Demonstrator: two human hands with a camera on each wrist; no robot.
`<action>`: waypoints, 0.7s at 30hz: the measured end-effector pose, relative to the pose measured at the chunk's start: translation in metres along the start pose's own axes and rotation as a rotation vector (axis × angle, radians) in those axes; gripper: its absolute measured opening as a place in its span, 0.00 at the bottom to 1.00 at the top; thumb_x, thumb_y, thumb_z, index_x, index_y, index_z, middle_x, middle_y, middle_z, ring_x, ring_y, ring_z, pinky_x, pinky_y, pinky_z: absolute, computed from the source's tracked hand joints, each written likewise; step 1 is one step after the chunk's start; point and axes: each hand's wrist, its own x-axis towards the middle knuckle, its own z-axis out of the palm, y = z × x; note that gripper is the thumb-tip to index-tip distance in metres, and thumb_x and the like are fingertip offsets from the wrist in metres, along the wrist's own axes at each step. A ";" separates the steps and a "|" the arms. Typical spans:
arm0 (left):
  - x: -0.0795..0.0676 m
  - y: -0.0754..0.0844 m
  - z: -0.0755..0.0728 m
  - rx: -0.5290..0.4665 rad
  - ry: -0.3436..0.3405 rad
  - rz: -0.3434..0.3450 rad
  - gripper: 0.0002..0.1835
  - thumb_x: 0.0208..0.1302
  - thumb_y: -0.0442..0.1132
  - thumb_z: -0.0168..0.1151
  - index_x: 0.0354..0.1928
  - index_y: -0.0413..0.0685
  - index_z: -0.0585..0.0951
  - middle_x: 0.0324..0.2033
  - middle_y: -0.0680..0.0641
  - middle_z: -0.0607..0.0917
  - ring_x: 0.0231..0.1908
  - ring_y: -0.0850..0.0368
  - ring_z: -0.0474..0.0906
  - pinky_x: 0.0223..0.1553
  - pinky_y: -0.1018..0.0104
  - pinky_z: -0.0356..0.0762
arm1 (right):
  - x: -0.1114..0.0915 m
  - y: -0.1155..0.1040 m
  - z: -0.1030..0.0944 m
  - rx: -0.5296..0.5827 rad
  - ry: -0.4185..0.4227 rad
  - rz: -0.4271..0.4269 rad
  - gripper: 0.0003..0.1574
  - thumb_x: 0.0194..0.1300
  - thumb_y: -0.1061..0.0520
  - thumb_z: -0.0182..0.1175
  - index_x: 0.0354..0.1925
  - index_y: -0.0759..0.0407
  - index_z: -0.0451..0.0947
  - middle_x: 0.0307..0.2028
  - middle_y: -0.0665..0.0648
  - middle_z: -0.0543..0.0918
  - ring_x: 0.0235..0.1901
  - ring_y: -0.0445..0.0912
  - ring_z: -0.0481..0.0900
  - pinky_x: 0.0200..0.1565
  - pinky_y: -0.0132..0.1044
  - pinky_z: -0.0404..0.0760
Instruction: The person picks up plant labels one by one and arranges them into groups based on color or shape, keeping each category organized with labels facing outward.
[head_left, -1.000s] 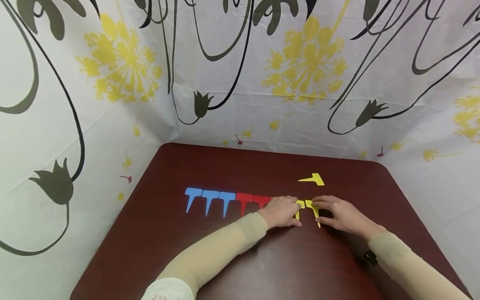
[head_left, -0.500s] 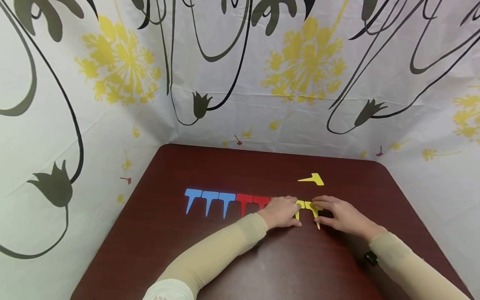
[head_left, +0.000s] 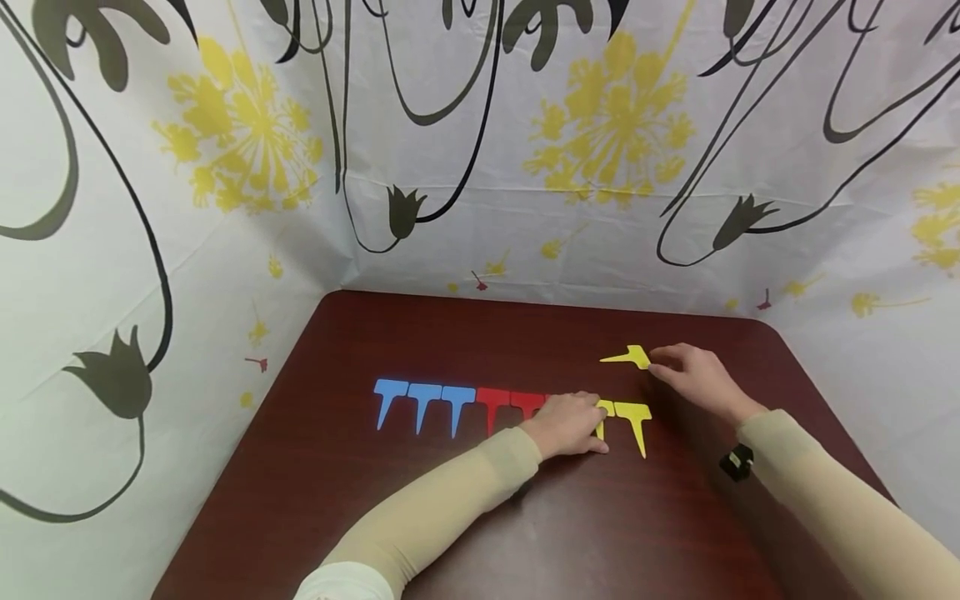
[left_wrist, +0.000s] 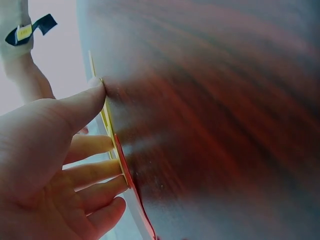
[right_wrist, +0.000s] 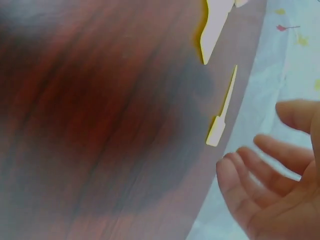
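A row of T-shaped plant tags runs across the table, stems toward me: blue tags point(head_left: 425, 392) at the left, red tags point(head_left: 492, 398) in the middle, yellow tags point(head_left: 636, 413) at the right. Over the join of red and yellow lies my left hand point(head_left: 567, 423), covering part of that stretch. Its fingertips and thumb touch tags in the left wrist view, fingers extended. Behind the row, a loose yellow tag point(head_left: 637, 356) lies sideways. My right hand point(head_left: 701, 379) is beside its wide end; the right wrist view shows the fingers point(right_wrist: 235, 190) spread, gripping nothing.
The dark reddish-brown table point(head_left: 420, 517) has rounded far corners. White patterned cloth point(head_left: 480, 233) hangs behind it and along both sides. A small black device point(head_left: 737, 462) sits under my right wrist.
The right hand first slid the rightmost yellow tag against its neighbour, then let go and moved up and back to the loose yellow tag. My left hand stays on the row.
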 end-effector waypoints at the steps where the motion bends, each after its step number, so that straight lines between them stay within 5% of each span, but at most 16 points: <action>1: 0.000 0.000 0.000 0.001 -0.002 -0.003 0.29 0.64 0.68 0.60 0.60 0.63 0.82 0.59 0.56 0.78 0.58 0.61 0.75 0.43 0.63 0.81 | 0.004 -0.001 0.001 0.008 -0.005 0.022 0.31 0.73 0.44 0.60 0.61 0.65 0.78 0.58 0.68 0.79 0.57 0.63 0.76 0.53 0.63 0.75; 4: 0.000 0.000 0.000 0.002 -0.007 -0.009 0.29 0.64 0.69 0.60 0.61 0.64 0.81 0.60 0.56 0.77 0.59 0.61 0.75 0.45 0.63 0.81 | 0.018 -0.007 0.005 0.007 -0.016 0.067 0.32 0.73 0.45 0.60 0.62 0.68 0.77 0.57 0.70 0.79 0.54 0.63 0.77 0.50 0.62 0.77; 7: 0.001 0.000 0.001 0.004 -0.008 -0.011 0.29 0.64 0.69 0.60 0.61 0.64 0.81 0.61 0.56 0.77 0.59 0.61 0.74 0.44 0.63 0.81 | 0.030 -0.018 0.012 -0.014 -0.019 0.100 0.31 0.72 0.44 0.60 0.56 0.71 0.79 0.45 0.68 0.83 0.41 0.59 0.81 0.41 0.56 0.80; 12: 0.002 -0.001 0.001 0.013 -0.018 -0.025 0.30 0.64 0.69 0.59 0.63 0.65 0.80 0.63 0.56 0.76 0.61 0.61 0.73 0.45 0.63 0.82 | 0.046 -0.034 0.025 -0.105 -0.031 0.165 0.33 0.71 0.36 0.58 0.25 0.64 0.77 0.23 0.63 0.74 0.24 0.53 0.71 0.26 0.45 0.70; 16: 0.001 0.000 0.000 0.022 -0.033 -0.036 0.32 0.64 0.70 0.58 0.64 0.66 0.79 0.66 0.57 0.74 0.63 0.62 0.71 0.48 0.63 0.81 | 0.052 -0.038 0.037 -0.183 -0.028 0.234 0.39 0.69 0.31 0.57 0.18 0.61 0.75 0.35 0.74 0.73 0.32 0.61 0.73 0.25 0.49 0.75; 21: 0.000 0.001 0.000 0.035 -0.030 -0.034 0.32 0.63 0.71 0.58 0.65 0.66 0.79 0.66 0.57 0.74 0.64 0.63 0.70 0.48 0.64 0.81 | 0.056 -0.035 0.048 -0.230 -0.007 0.281 0.40 0.66 0.28 0.59 0.30 0.66 0.82 0.45 0.79 0.67 0.41 0.72 0.71 0.29 0.60 0.78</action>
